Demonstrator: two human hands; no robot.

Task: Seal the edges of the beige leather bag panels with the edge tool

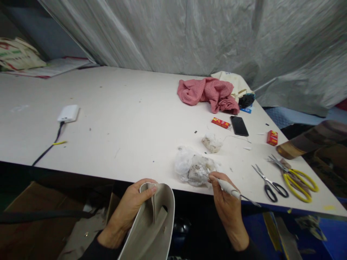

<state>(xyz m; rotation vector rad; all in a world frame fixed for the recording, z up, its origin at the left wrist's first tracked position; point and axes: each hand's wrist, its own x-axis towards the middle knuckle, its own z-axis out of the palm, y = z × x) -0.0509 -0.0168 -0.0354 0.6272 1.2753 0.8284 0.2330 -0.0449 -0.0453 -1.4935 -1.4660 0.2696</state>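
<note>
My left hand grips the rim of an open off-white bag, its thumb over the edge and its beige inside facing up. In my right hand is a white-handled pen-like tool, pinched between thumb and fingers. A thin cord or shaft trails from the tool's rear end. The tool's front end points at a grimy whitish block in crumpled clear plastic at the table's front edge; whether it touches, I cannot tell. Just behind lies a smaller wrapped lump.
Right of my right hand lie black-handled scissors and yellow-handled scissors. A bottle, red boxes, a phone and a pink cloth are farther back. A white corded box sits left on the table.
</note>
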